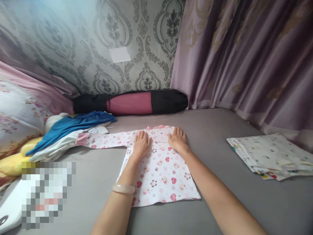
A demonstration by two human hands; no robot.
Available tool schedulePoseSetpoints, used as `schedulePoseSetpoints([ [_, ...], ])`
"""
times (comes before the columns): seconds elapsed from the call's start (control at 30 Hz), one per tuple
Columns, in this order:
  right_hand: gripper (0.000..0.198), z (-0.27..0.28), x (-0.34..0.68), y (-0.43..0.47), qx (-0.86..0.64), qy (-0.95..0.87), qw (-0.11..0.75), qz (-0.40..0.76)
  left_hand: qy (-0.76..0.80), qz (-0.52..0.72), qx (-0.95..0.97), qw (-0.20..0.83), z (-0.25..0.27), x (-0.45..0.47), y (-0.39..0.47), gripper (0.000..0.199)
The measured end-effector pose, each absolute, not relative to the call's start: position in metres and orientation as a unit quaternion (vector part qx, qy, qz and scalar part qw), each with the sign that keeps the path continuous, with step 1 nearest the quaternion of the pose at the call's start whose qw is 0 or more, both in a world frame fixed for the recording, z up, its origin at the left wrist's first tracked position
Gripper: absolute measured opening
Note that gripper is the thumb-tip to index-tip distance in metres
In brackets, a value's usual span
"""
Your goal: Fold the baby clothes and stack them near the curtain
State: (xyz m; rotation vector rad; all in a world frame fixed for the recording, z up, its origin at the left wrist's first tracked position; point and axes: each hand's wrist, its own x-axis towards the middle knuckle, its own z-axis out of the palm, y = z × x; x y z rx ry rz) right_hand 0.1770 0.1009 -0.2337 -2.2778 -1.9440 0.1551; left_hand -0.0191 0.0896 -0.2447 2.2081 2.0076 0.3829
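Head view only. A pixelated block covers the lower left corner, so I cannot tell what lies there beyond a white edge at the frame border. Both forearms are cut off at the bottom edge.

The top (pixel 158 169) (white, pink hearts and flowers) lies flat on the grey bed (pixel 220 202), roughly centre frame. Its pink collar points away from me toward the wall; its hem is nearest me. Long axis of the body runs near to far. One sleeve (pixel 105 140) stretches out flat to the left, ending in a pink cuff that touches the clothes pile (pixel 70 130). The other sleeve I cannot make out: it is either folded under or hidden beneath the right hand.

Left hand (pixel 141 143) rests palm down on the upper chest of the top, fingers spread and flat, gripping nothing. It wears a pale bangle (pixel 123 188) at the wrist. Right hand (pixel 178 139) likewise lies flat, open, palm down near the collar, just beside the left (a small gap between them).

Surroundings: the pile at left is blue and white cloth, partly over a yellow thing whose shape I cannot tell. A black-and-pink roll bag (pixel 132 101) lies along the wall, long axis left to right. A folded stack (pixel 271 156) sits at right, well apart from the top, its far edge close under the curtain (pixel 244 58).
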Motion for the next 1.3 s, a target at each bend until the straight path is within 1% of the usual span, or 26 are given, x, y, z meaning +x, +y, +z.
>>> schedulePoseSetpoints([
  [0.2, 0.067, -0.234, 0.185, 0.099, -0.760, -0.645, 0.068, 0.034, 0.692, 0.134, 0.707, 0.049, -0.245, -0.023, 0.090, 0.053],
  [0.37, 0.065, -0.231, 0.187, 0.101, -0.689, -0.721, 0.077, 0.000, 0.687, 0.150, 0.710, 0.033, -0.237, -0.019, 0.086, 0.053],
  [0.57, 0.070, -0.234, 0.185, 0.106, -0.685, -0.725, 0.056, 0.049, 0.672, 0.159, 0.720, 0.060, -0.237, -0.021, 0.083, 0.047],
  [0.8, 0.070, -0.231, 0.185, 0.104, -0.692, -0.718, 0.044, 0.069, 0.655, 0.173, 0.732, 0.070, -0.243, -0.030, 0.084, 0.040],
  [1.03, 0.067, -0.216, 0.176, 0.111, -0.704, -0.702, -0.009, 0.110, 0.642, 0.221, 0.731, 0.064, -0.242, -0.039, 0.089, 0.035],
  [1.17, 0.064, -0.216, 0.148, 0.117, -0.684, -0.722, 0.041, 0.099, 0.635, 0.247, 0.728, 0.077, -0.237, -0.041, 0.089, 0.033],
  [1.3, 0.070, -0.225, 0.123, 0.120, -0.694, -0.707, 0.063, 0.121, 0.633, 0.271, 0.718, 0.101, -0.233, -0.044, 0.088, 0.032],
])
